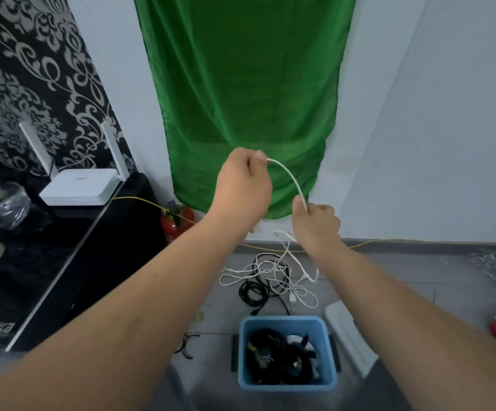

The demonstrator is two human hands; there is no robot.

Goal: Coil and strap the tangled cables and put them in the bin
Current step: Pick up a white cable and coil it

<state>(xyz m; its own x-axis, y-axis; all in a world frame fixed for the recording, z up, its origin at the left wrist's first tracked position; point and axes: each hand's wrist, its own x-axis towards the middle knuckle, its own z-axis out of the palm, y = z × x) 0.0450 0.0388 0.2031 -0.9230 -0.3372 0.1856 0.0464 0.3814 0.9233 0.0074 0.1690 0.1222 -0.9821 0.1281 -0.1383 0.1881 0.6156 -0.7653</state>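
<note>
Head view, down over both my arms. My left hand [245, 179] is up high, thumb and forefinger pinching the white cable [289, 178], the other fingers curled in. My right hand [315, 223] sits lower and to the right of it, thumb and fingers pinching the same cable further along, so a short arc bows between my two pinches. Below my right hand the cable drops to the tangle [270, 271] of white loops on the floor, which lies mixed with a black cable [251, 292]. Nearer to me than the tangle, beneath my forearms, stands the blue bin [285, 384], with coiled black cables and something white inside. Pliers [187, 345] lie on the floor just left of the bin. Behind my fingers hangs a green cloth [240, 84].
</note>
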